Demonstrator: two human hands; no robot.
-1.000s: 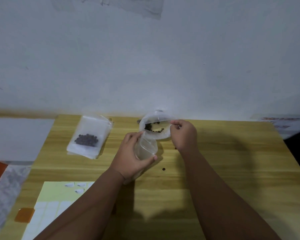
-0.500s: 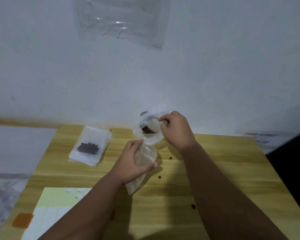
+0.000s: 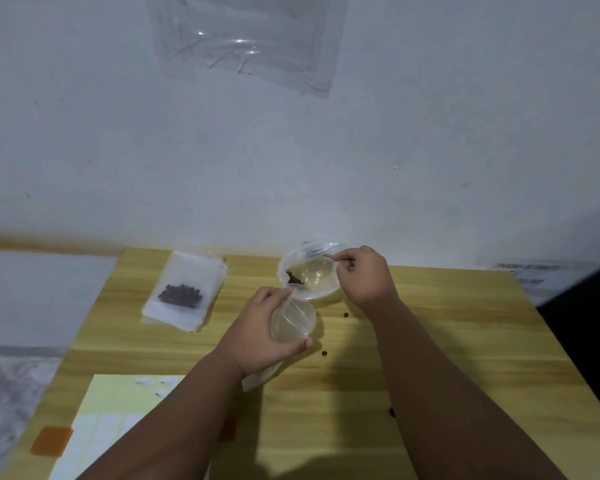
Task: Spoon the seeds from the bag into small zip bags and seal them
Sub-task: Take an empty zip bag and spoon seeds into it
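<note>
Dark seeds [image 3: 294,278] inside clear bag [image 3: 317,271], small zip bag [image 3: 293,323] just below.

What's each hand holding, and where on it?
Left hand grips the small zip bag around its upper part. Right hand pinches the seed bag at its open rim.

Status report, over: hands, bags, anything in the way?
Left hand grips small zip bag, mouth open. Right hand pinches seed bag rim, tilted toward it. Loose seeds on table.
</note>
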